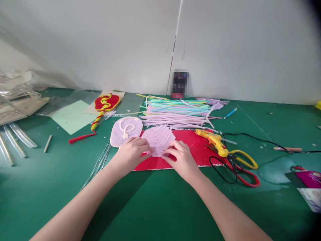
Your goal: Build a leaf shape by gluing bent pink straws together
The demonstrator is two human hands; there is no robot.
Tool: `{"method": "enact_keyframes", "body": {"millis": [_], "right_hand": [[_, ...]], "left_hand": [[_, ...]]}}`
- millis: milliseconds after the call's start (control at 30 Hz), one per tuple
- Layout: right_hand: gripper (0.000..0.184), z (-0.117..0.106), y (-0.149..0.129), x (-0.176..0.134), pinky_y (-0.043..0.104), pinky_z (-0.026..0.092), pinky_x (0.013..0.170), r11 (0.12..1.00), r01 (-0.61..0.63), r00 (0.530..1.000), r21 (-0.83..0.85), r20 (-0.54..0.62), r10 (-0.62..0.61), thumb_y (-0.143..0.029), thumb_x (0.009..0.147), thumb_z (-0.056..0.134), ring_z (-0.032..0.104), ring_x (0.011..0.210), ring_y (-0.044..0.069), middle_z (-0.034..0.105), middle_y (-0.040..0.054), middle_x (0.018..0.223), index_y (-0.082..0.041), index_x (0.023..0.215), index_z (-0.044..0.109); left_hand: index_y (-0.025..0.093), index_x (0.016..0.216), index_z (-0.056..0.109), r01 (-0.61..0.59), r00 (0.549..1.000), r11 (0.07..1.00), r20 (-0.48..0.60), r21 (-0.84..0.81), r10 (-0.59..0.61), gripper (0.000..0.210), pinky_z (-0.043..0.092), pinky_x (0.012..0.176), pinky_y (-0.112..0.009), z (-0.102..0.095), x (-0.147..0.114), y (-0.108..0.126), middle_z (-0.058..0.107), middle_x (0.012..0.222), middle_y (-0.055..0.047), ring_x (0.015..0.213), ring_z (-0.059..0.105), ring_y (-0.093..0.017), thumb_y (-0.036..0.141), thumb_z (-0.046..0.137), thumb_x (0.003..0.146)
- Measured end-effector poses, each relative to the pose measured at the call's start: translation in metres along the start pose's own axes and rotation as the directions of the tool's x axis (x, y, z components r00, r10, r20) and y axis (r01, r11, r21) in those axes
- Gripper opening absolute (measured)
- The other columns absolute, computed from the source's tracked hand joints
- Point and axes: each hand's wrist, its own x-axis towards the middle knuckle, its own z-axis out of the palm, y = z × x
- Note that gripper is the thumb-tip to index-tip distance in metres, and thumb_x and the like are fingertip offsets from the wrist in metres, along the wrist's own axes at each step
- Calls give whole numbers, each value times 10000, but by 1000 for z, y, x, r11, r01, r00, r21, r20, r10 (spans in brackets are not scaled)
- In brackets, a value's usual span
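A lilac leaf-ribbed piece made of pipe cleaners (158,139) lies over a red board (193,144). At its lower left edge, the fingers of my left hand (135,150) are closed on it, with a bit of pink showing by the fingertips. My right hand (182,157) pinches the lower right edge between thumb and fingers. Just left of it rests a second lilac pipe-cleaner panel (116,132), oval, with a cream looped cord on top. Some of that panel's lower edge is hidden behind my left hand.
Behind lies a pile of pastel pipe cleaners (175,112). To the right are a yellow glue gun (215,142), its black cable, and scissors (250,179). On the left are a red-yellow fan (107,102), thin wires (100,160), green paper (72,117) and clear tubes (15,140).
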Motion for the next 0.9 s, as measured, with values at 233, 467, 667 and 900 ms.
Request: {"method": "enact_keyframes", "body": {"millis": [233,467,667,900], "right_hand": [[62,0,1,0,348,419,765,1000,2,1000,3,-7,-2,-277,816,663,558,860,188,627,43,891,-224,811,696],[57,2,-1,-1,345,414,763,1000,-6,1000,17,6,6,-270,808,672,552,864,188,624,39,894,-217,810,694],[133,-6,15,3,344,456,817,991,-52,989,122,-131,68,-294,870,584,569,882,187,605,50,888,-229,865,700],[148,-4,50,4,359,480,798,980,-184,962,80,-189,196,-297,863,577,574,852,209,599,55,850,-225,880,705]], "left_hand": [[194,827,658,5,999,999,39,51,-7,148,388,779,-321,-3,0,2,652,865,-3,848,601,-171,239,534,894],[195,808,659,10,999,999,34,45,-12,167,395,800,-321,-2,0,2,656,870,-8,850,598,-172,225,520,896],[216,831,667,109,994,990,15,-84,-108,94,422,808,-315,-6,3,3,654,868,-5,852,603,-177,252,582,848],[206,845,687,175,978,953,-67,-247,-197,124,458,770,-283,4,16,31,661,877,-15,854,602,-172,169,569,846]]}}
